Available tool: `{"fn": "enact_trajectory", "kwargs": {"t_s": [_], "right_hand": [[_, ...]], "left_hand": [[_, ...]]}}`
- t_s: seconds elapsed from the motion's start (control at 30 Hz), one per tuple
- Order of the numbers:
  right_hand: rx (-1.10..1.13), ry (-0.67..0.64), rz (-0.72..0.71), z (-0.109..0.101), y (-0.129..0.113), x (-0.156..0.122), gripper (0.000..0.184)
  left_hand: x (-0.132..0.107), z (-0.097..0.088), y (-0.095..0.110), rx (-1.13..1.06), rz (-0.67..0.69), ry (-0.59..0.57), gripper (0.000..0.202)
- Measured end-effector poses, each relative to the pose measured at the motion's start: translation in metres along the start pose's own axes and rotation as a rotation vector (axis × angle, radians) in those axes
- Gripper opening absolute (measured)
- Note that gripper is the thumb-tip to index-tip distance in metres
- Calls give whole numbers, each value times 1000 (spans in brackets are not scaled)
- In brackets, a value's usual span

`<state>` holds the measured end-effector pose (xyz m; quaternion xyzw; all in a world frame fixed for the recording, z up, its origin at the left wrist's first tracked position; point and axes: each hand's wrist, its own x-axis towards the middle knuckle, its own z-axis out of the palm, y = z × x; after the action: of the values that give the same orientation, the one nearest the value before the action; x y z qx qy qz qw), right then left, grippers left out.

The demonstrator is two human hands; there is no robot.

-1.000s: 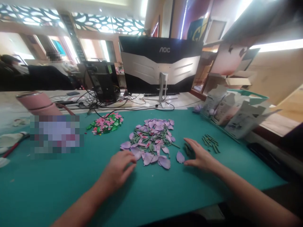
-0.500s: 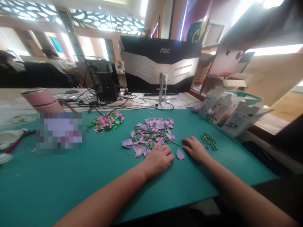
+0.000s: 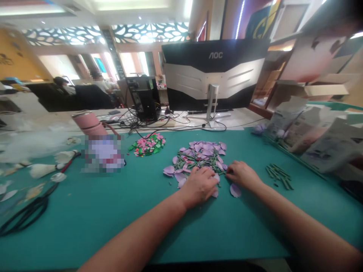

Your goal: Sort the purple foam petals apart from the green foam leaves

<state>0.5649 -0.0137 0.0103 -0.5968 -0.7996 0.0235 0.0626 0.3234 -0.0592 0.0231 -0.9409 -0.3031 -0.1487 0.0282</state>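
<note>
A pile of purple petals and green stem pieces lies on the green mat. My left hand rests over the pile's near edge, fingers slightly apart; purple petals show beside and under it. At the pile's right edge is my right hand, its thumb and fingertips drawn together at a green stem end. Whatever they pinch is too small to make out. Below that hand lies a single purple petal. Farther right sits a small group of green stems.
Behind the mat stand a monitor and a black computer case with tangled cables. Pink flowers with green leaves and a pink bottle are to the left. White cartons in a green-rimmed tray line the right. People sit far back.
The view has turned left, so the scene sits farther right. My right hand has moved in to the pile's edge. My left hand stays over the near side, shifted slightly left.
</note>
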Motion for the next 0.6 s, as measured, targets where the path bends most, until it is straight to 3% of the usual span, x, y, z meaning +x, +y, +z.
{"fn": "enact_trajectory", "kwargs": {"t_s": [0.1, 0.2, 0.27, 0.4, 0.6], "right_hand": [[-11, -25, -7, 1, 0, 4, 16], [26, 11, -9, -5, -3, 11, 24], [80, 62, 1, -14, -11, 18, 25], [240, 157, 48, -36, -39, 34, 22], [438, 310, 114, -39, -65, 42, 22]], "left_hand": [[0, -8, -25, 10, -169, 41, 22], [0, -15, -68, 116, -469, 17, 27], [1, -18, -96, 156, -556, 2, 26], [13, -12, -124, 167, -536, -75, 21], [37, 2, -119, 164, -474, -164, 15]]}}
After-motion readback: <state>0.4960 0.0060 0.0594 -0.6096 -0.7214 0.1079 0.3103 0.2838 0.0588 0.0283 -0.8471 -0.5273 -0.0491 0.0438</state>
